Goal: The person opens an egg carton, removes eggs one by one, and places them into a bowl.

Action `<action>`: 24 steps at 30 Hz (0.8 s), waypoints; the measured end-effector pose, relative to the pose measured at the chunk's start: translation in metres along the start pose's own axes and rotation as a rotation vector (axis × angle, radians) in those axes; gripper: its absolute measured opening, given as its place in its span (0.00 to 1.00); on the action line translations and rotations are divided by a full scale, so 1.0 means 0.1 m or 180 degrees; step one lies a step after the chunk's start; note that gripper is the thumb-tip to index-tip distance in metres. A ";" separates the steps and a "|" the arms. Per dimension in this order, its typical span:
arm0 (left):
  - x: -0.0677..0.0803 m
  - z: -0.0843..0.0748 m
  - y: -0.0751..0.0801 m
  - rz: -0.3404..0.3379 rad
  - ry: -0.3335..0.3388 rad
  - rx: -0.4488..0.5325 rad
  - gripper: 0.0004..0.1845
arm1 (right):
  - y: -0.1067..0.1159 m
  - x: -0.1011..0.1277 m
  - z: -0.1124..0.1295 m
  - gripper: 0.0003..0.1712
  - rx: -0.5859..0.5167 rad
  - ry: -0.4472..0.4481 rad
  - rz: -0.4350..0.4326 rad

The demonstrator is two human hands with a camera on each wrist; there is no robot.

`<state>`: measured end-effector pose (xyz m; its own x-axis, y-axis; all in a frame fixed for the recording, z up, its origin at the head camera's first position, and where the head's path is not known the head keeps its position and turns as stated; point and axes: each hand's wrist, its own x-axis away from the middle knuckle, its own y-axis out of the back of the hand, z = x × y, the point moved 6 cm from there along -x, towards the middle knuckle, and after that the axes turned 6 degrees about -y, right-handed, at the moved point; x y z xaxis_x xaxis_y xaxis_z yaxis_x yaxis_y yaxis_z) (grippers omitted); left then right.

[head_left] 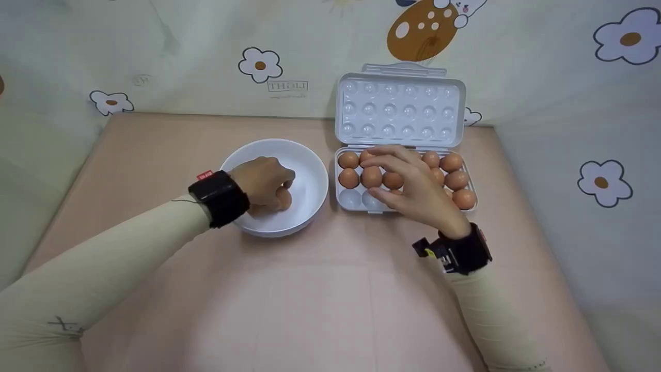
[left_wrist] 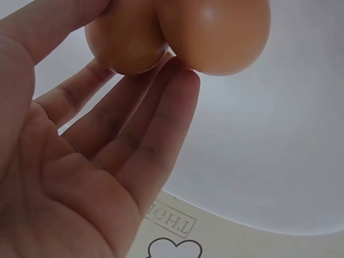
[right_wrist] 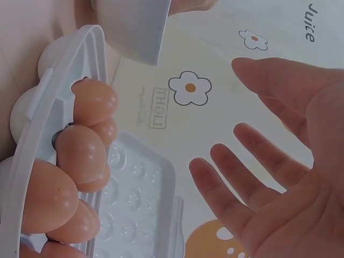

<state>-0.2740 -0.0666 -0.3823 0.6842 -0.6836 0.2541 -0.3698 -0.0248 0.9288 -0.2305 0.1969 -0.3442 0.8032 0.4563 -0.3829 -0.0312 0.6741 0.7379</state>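
Observation:
My left hand (head_left: 261, 181) reaches into a white bowl (head_left: 309, 175). Two brown eggs show side by side in the left wrist view; the thumb and fingers grip the darker egg (left_wrist: 128, 40), and a fingertip lies right at the lighter egg (left_wrist: 220, 35). In the head view the hand covers most of them. Over the egg carton (head_left: 400, 140), my right hand (head_left: 413, 188) hovers with its fingers spread and nothing between them. Brown eggs (right_wrist: 80, 153) fill most of the carton's cups. Two cups (head_left: 350, 198) at its front left are bare.
The carton's white lid (head_left: 400, 111) stands open at the back, close to the patterned wall cloth (head_left: 196, 67). Bowl and carton sit side by side on a pinkish table cover (head_left: 315, 305). Another cloth wall (head_left: 568, 134) rises along the right side.

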 end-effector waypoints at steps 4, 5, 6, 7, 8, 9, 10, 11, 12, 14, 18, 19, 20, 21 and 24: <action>0.01 -0.02 0.03 -0.0017 -0.0008 0.0020 0.13 | 0.01 0.00 0.00 0.28 -0.0005 0.0037 0.0002; 0.01 -0.02 0.04 -0.0040 -0.0020 0.0020 0.14 | 0.02 0.01 -0.01 0.29 0.0009 0.0038 0.0007; 0.01 -0.03 0.05 -0.0068 -0.0043 0.0016 0.16 | 0.02 0.01 -0.01 0.29 0.0020 0.0038 0.0009; 0.02 -0.04 0.07 -0.0105 -0.0060 0.0010 0.18 | 0.03 0.01 -0.01 0.29 0.0033 0.0033 0.0013; 0.02 -0.05 0.09 -0.0158 -0.0085 -0.0005 0.19 | 0.03 0.01 -0.02 0.30 0.0052 0.0023 0.0016; 0.03 -0.07 0.10 -0.0211 -0.0098 -0.0018 0.20 | 0.04 0.01 -0.03 0.30 0.0068 0.0012 0.0021; 0.03 -0.08 0.12 -0.0272 -0.0110 -0.0009 0.21 | 0.04 0.01 -0.03 0.30 0.0099 -0.0003 0.0029; 0.04 -0.10 0.14 -0.0337 -0.0111 0.0018 0.21 | 0.05 0.02 -0.04 0.30 0.0120 -0.0022 0.0041; 0.04 -0.12 0.17 -0.0409 -0.0130 0.0049 0.21 | 0.05 0.02 -0.05 0.30 0.0139 -0.0046 0.0049; 0.05 -0.17 0.22 -0.0578 -0.0185 0.0142 0.22 | 0.07 0.02 -0.08 0.31 0.0178 -0.0094 0.0075; 0.08 -0.31 0.31 -0.0923 -0.0391 0.0281 0.24 | 0.09 0.03 -0.14 0.31 0.0279 -0.0213 0.0183; 0.09 -0.35 0.32 -0.0992 -0.0436 0.0303 0.25 | 0.10 0.04 -0.16 0.31 0.0313 -0.0251 0.0216; 0.10 -0.39 0.33 -0.1052 -0.0478 0.0326 0.26 | 0.10 0.04 -0.18 0.31 0.0344 -0.0295 0.0253; 0.11 -0.43 0.34 -0.1114 -0.0517 0.0333 0.27 | 0.10 0.05 -0.19 0.32 0.0378 -0.0344 0.0295; 0.12 -0.55 0.34 -0.1261 -0.0621 0.0384 0.30 | 0.09 0.06 -0.24 0.31 0.0511 -0.0458 0.0392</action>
<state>-0.2441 -0.0352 -0.3328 0.6606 -0.7286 -0.1808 -0.1818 -0.3890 0.9031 -0.2403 0.2197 -0.3535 0.8760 0.4342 -0.2101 -0.0483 0.5124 0.8574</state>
